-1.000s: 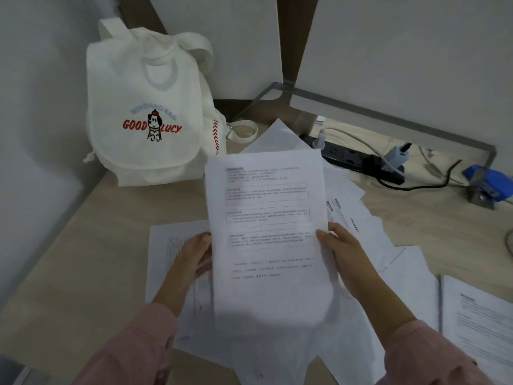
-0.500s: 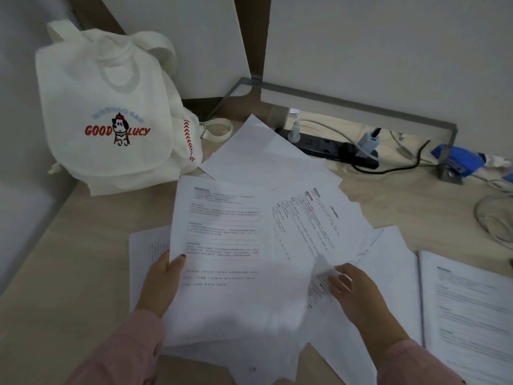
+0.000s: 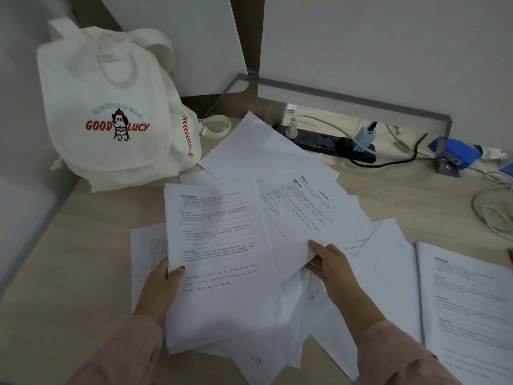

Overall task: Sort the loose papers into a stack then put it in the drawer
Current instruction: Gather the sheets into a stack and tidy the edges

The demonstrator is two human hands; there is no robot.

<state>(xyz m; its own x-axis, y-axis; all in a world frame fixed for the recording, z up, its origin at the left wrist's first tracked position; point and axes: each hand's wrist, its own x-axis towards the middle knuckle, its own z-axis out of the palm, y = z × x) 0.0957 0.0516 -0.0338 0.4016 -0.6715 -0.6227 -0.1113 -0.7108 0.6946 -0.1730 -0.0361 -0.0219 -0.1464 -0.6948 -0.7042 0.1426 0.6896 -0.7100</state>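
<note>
A: Where are the papers?
B: Spread over the table (image 3: 55,259). A stack (image 3: 219,245) lies atop loose sheets (image 3: 249,151), near the middle.
A: And the hands?
B: The left hand (image 3: 161,284) grips the stack's left edge, thumb curled over the top page. The right hand (image 3: 333,268) pinches the near edge of a printed sheet (image 3: 302,215) just beside the stack.
A: Anything else?
B: A white bag (image 3: 111,107) at back left, and a power strip (image 3: 324,140) behind the papers.
</note>
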